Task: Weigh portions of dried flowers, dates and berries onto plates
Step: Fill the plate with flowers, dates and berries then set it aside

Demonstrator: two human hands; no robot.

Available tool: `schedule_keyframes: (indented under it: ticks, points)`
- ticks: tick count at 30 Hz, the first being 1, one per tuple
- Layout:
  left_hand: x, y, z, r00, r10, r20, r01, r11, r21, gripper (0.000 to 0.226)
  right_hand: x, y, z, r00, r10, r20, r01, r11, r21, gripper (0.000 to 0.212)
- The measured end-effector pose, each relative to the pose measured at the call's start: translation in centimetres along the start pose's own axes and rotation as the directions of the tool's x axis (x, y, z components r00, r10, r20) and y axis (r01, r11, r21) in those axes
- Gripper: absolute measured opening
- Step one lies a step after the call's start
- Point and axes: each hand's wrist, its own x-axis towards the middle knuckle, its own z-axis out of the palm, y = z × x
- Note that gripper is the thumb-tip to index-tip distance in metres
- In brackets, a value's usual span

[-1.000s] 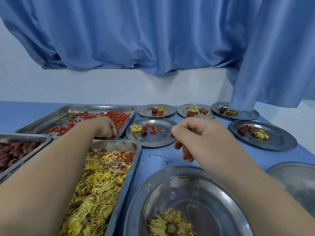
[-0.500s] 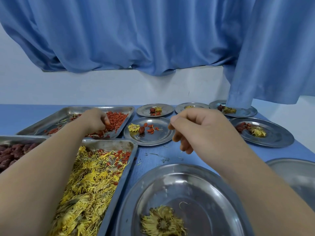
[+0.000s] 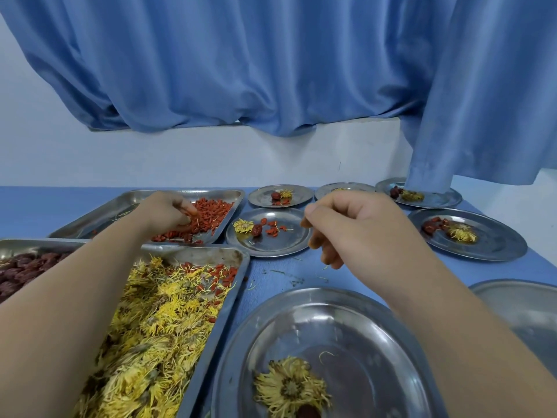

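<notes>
Steel trays and plates sit on a blue surface (image 3: 36,206). L hand (image 3: 164,214) is down in the berry tray (image 3: 90,220). Its fingers (image 3: 180,220) are curled and bunched on the red berries (image 3: 214,211), tips buried in the heap. Most of the heap lies just right of those fingers.

R hand (image 3: 358,233) hangs above the surface, fingers (image 3: 327,257) curled in and thumb tip pressed to forefinger. Can't tell whether anything small is pinched there. Just left of the R fingers, at its right rim, is the mid plate (image 3: 271,247) w/ one flower, one date and a few berries.

Nearer the person than both sets of fingers:
- flower tray (image 3: 211,251), under the L forearm, full of yellow dried flowers (image 3: 156,312) w/ stray berries at its far end
- near plate (image 3: 241,342), under the R forearm, holding one flower head (image 3: 291,384)

Dates (image 3: 21,273) lie in a third tray, left of the L fingers and well apart from them. Right of the R fingers a side plate (image 3: 497,245) carries a small mixed portion, w/ more such plates beyond it. Blue curtain (image 3: 271,70) hangs behind.
</notes>
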Motion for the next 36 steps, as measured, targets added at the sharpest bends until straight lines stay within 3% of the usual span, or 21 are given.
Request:
schedule_keyframes:
  ticks: [7, 12, 19, 22, 25, 30, 33, 36]
  points:
    - [-4.2, 4.3, 0.2, 0.984, 0.026, 0.178, 0.046, 0.921, -0.387, 0.021, 0.0, -1.0, -1.9, 0.998, -0.018, -0.067, 0.02, 0.999, 0.038, 0.022]
    - [-10.3, 9.8, 1.3, 0.909, 0.187, 0.373, 0.074, 0.808, -0.585, 0.021, -1.1, -3.5, -4.2, 0.989, -0.063, -0.132, 0.077, 0.991, 0.105, 0.025]
    - [-19.5, 14.4, 5.2, 0.779, 0.372, 0.505, 0.045, 0.77, -0.637, 0.021, -5.1, -7.3, -7.6, 0.959, -0.201, -0.2, 0.244, 0.945, 0.217, 0.026]
    - [-21.5, 14.6, 7.0, 0.775, 0.391, 0.496, 0.038, 0.755, -0.654, 0.024, -7.3, -7.7, -7.7, 0.957, -0.243, -0.159, 0.27, 0.945, 0.186, 0.025]
    - [-22.5, 14.8, 8.1, 0.804, 0.372, 0.463, -0.053, 0.822, -0.568, 0.027, -9.5, -6.6, -7.4, 0.966, -0.244, -0.085, 0.247, 0.968, 0.032, 0.023]
    - [-23.9, 15.5, 9.3, 0.785, 0.386, 0.484, -0.286, 0.919, -0.27, 0.027, -14.1, -2.0, -6.4, 0.962, -0.271, -0.022, 0.255, 0.927, -0.273, 0.019]
    - [-24.6, 15.6, 9.8, 0.799, 0.37, 0.474, -0.358, 0.926, -0.119, 0.025, -16.3, 0.3, -5.4, 0.931, -0.364, 0.001, 0.332, 0.848, -0.414, 0.019]
    - [-24.8, 15.7, 10.3, 0.845, 0.377, 0.379, -0.405, 0.914, -0.007, 0.023, -17.8, 1.9, -4.2, 0.879, -0.473, 0.066, 0.421, 0.704, -0.572, 0.023]
